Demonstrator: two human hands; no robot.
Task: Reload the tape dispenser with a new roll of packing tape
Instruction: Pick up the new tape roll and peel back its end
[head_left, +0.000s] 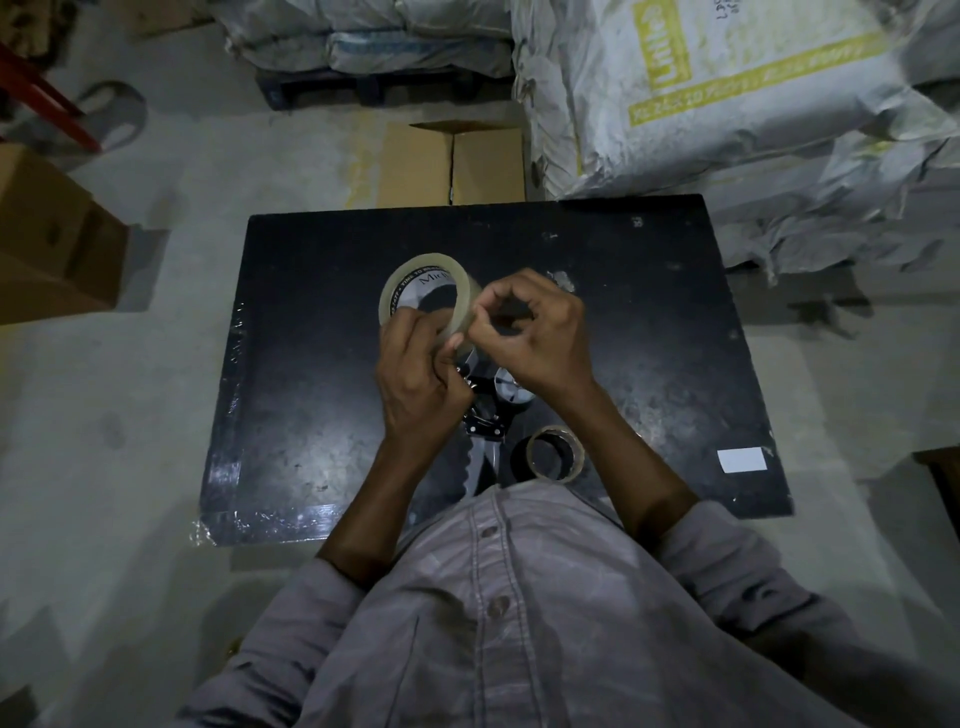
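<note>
While the left hand (415, 379) grips the new tape roll (427, 301) at its lower rim above the black table (311, 364), the right hand (535, 338) pinches the roll's edge at four o'clock. Beneath them lies the tape dispenser (485, 415); at five o'clock sits a nearly spent roll (555, 453).

Left hand (415, 374) fingers curled closed, right hand (540, 338) thumb and forefinger pinched
</note>
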